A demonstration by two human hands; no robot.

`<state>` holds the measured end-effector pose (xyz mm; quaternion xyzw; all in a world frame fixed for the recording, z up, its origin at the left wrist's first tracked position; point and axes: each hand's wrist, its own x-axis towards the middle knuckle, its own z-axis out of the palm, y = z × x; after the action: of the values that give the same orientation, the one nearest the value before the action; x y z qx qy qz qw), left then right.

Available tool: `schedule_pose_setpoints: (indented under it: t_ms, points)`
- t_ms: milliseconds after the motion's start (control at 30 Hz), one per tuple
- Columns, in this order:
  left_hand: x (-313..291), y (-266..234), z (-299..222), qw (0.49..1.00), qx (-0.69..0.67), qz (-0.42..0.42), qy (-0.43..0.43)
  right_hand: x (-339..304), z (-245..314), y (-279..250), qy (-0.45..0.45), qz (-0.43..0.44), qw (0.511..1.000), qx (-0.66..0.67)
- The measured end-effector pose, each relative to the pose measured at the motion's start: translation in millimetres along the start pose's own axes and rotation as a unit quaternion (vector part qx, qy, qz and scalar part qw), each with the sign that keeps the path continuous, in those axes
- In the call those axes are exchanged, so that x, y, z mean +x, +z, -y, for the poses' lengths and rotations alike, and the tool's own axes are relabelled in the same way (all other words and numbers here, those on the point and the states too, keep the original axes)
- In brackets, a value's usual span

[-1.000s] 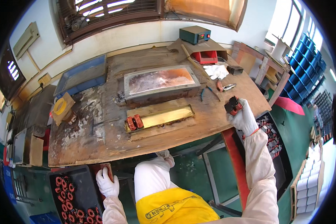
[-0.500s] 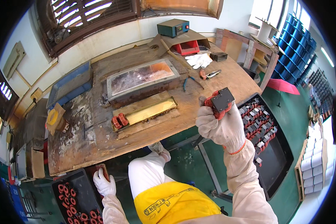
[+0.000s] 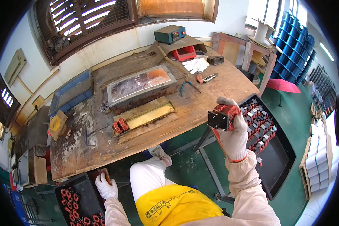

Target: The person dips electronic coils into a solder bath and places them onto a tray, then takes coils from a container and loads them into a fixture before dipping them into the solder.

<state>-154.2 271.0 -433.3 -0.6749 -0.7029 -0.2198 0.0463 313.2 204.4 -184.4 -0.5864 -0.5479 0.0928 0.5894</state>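
Observation:
My right hand (image 3: 236, 137), in a white glove with an orange cuff, is closed around a red wire-wound coil (image 3: 233, 110). The coil's flat black base (image 3: 217, 120) faces left, with small light spots on it. It is held in the air beyond the table's right front edge. My gloved left hand (image 3: 106, 187) lies low on the left, thumb apart and fingers over a reddish-brown edge (image 3: 104, 174) beside a black tray (image 3: 87, 184). Ring-shaped red coils (image 3: 69, 202) lie in that tray. Two red coils (image 3: 120, 125) stand at the left end of a shallow gold-coloured trough (image 3: 150, 116).
At right, a black tray (image 3: 277, 165) holds rows of coils with dark bases. The wooden table (image 3: 199, 96) carries a metal-framed pot (image 3: 139, 84), pliers (image 3: 188, 86), a cutter (image 3: 208, 78), white gloves (image 3: 196, 65), a red bin (image 3: 183, 52), a control box (image 3: 170, 34) and a blue tray (image 3: 72, 91).
My right hand has turned over at the wrist, swinging the coil's black base from the upper right round to the left. The left hand stays at the same edge.

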Motion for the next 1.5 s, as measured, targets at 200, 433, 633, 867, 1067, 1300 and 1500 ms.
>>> schedule_pose_setpoints:
  t_ms: [200, 433, 633, 867, 1067, 1300, 1500]
  points:
    - [1, 1, -1, 1.0, -0.001, 0.005, -0.009, -23, -8, -8, 0.004, -0.025, 0.949, 0.316]
    - [-1, 4, 4, 1.0, 0.002, -0.007, 0.011, -34, 0, -29, 0.045, -0.029, 0.934, 0.352]
    - [-2, 8, 14, 1.0, 0.009, 0.002, 0.014, -61, -36, -116, 0.171, -0.121, 0.893, 0.398]
    - [3, 15, 18, 0.998, 0.039, -0.008, 0.058, -155, -111, -287, 0.388, -0.322, 0.837, 0.21]
    - [2, 22, 26, 0.997, 0.065, -0.002, 0.052, -213, -160, -305, 0.529, -0.297, 0.794, -0.027]
    - [1, 24, 32, 0.996, 0.067, -0.01, 0.056, -233, -168, -310, 0.524, -0.228, 0.81, -0.13]
    - [3, 23, 28, 0.997, 0.06, -0.007, 0.057, -235, -154, -319, 0.435, -0.101, 0.793, -0.414]
